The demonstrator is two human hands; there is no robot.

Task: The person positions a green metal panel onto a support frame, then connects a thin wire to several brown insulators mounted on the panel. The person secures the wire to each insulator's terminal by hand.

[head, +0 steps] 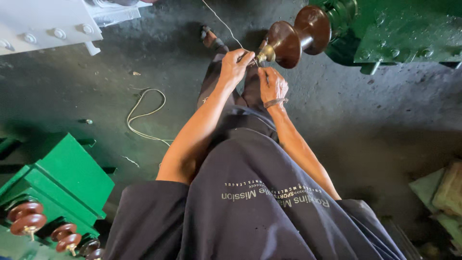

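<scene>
At twelve o'clock, both hands meet at the brass stud (262,54) of the brown insulator (297,36). Left hand (236,65) pinches the white wire (219,19); right hand (273,84) looks closed near it, though its fingers are partly hidden. Best to keep the wire taut and seat it snug against the stud.

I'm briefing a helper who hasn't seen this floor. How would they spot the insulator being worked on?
Find the dark green metal housing at upper right. From its side juts a glossy brown ribbed insulator, its brass tip met by the left hand and right hand. The other brown insulators, lower left, sit untouched.
</scene>
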